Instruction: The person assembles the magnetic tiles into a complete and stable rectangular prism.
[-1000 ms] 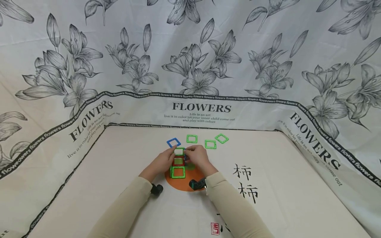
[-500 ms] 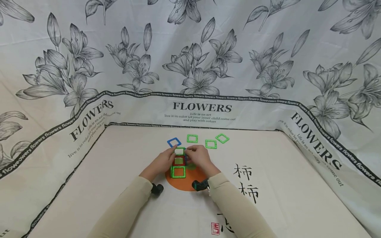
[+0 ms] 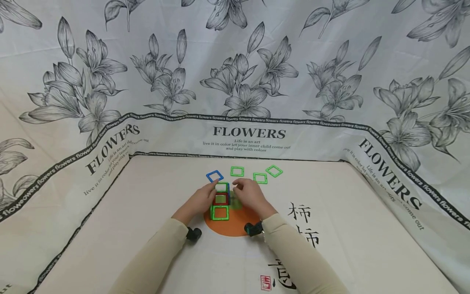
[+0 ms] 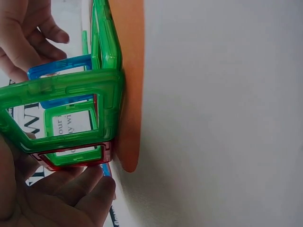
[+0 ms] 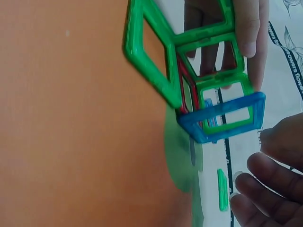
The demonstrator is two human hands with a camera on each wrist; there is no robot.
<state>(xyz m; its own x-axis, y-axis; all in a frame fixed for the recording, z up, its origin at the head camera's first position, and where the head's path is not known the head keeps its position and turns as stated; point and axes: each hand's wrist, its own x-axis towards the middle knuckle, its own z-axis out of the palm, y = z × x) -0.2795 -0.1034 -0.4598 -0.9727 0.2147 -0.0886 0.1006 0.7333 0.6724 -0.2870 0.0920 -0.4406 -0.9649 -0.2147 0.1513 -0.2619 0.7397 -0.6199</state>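
A small structure of magnetic building tiles stands on the printed orange circle [image 3: 235, 230]. In the head view a green square tile [image 3: 220, 219] forms its front part, with a red tile [image 3: 221, 204] behind. My left hand [image 3: 198, 201] grips the structure's left side; in the left wrist view its fingers [image 4: 78, 194] lie along the outside of the red-edged tile. On the right side a blue tile [image 5: 258, 113] stands upright against the structure. My right hand [image 3: 251, 195] is just right of it, fingers loosely bent and holding nothing. A gap shows between its fingertips and the blue tile.
Behind the structure a loose blue tile [image 3: 214, 180] lies flat. Loose green tiles [image 3: 237, 176] lie to its right, towards the back of the cloth-covered table [image 3: 121, 228]. A floral cloth wall [image 3: 249, 143] rises behind and at both sides.
My right hand has let go of the blue tile and moved a little to the right. The blue tile stays standing on the structure. My left hand has kept its place.
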